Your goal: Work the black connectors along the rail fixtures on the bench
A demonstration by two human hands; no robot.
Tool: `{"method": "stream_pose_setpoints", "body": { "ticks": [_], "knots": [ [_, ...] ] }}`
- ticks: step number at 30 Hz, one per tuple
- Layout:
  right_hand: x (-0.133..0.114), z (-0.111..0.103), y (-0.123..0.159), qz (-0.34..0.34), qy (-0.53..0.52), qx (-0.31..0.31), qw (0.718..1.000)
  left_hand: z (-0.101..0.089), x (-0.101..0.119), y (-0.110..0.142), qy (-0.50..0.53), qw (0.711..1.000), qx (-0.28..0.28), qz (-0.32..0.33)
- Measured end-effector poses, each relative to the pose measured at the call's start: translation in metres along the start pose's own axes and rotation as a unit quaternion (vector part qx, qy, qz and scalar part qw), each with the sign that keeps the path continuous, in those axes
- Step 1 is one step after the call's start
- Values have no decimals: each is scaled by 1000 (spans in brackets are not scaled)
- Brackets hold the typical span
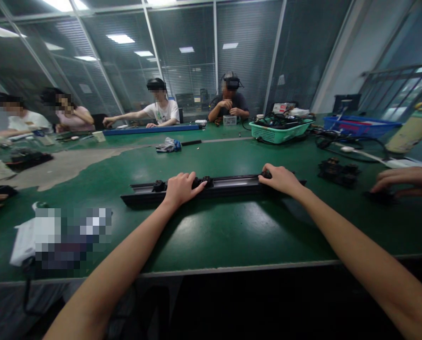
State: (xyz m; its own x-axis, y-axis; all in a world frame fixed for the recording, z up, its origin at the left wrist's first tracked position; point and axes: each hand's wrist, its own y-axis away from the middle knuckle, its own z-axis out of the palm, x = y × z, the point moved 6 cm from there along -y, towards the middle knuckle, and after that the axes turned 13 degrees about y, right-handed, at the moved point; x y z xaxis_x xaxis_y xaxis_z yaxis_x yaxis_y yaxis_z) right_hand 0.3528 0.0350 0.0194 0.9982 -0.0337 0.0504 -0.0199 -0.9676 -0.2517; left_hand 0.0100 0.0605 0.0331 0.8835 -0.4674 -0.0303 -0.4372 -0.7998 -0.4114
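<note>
A long black channel-shaped rail (232, 190) lies crosswise on the green table in front of me, with a shiny strip along its inside. My left hand (181, 189) is closed over the rail left of its middle, thumb along the near side. Small black round parts sit in the channel: one part (158, 185) left of that hand and another (206, 181) by its thumb. Toward the rail's right end, my right hand (281, 179) pinches a small black part (266, 174) at the channel. The fingers partly cover this part.
At right, another person's hand (402, 182) touches a dark piece near black parts (338, 172). Beyond are a green basket (282, 132), a blue basket (363, 125) and cables. Gloves (168, 145) lie ahead. A white box (27, 241) stands at left. Several people sit across the table.
</note>
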Motion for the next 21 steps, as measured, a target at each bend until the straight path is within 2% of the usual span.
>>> {"method": "stream_pose_setpoints", "body": {
  "ticks": [6,21],
  "knots": [
    [11,1,-1,25,3,-10,1000,0,0,0,0,1000,4,-2],
    [24,3,-4,29,8,-37,999,0,0,0,7,1000,1,-3]
  ]
}}
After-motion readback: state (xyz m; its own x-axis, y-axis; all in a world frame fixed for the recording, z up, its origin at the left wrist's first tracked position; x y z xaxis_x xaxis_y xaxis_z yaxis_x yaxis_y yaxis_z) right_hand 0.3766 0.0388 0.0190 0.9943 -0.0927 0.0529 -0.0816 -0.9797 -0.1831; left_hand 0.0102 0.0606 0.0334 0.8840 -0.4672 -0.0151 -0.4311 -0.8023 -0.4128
